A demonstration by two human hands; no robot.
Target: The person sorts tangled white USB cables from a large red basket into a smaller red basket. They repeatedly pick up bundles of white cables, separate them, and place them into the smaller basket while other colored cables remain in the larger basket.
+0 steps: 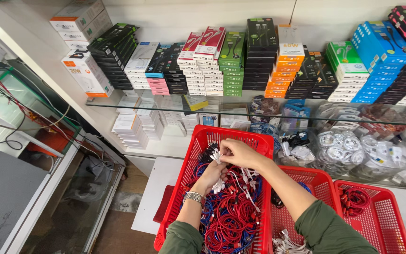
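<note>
From the camera on my head, I look down at a red plastic basket (184, 188) on a white counter, heaped with tangled red and blue cables (231, 221). Both my hands are over the basket. My left hand (211, 175), with a metal watch band at the wrist, is closed around a bunch of white cable ends (218, 186), gripping them upright so the plugs stay together. My right hand (240, 153) reaches across from the right, thumb and fingertips pinched narrowly on a white plug (216, 155) at the top of that bunch, just above my left hand. Two more red baskets (381, 226) sit to the right, touching side by side, each holding a few cables. Behind them, a glass shelf (165, 107) carries neat stacks of coloured boxes (233, 66), and below it lie bagged coils of white cable (339, 150), kept in view through the glass.
</note>
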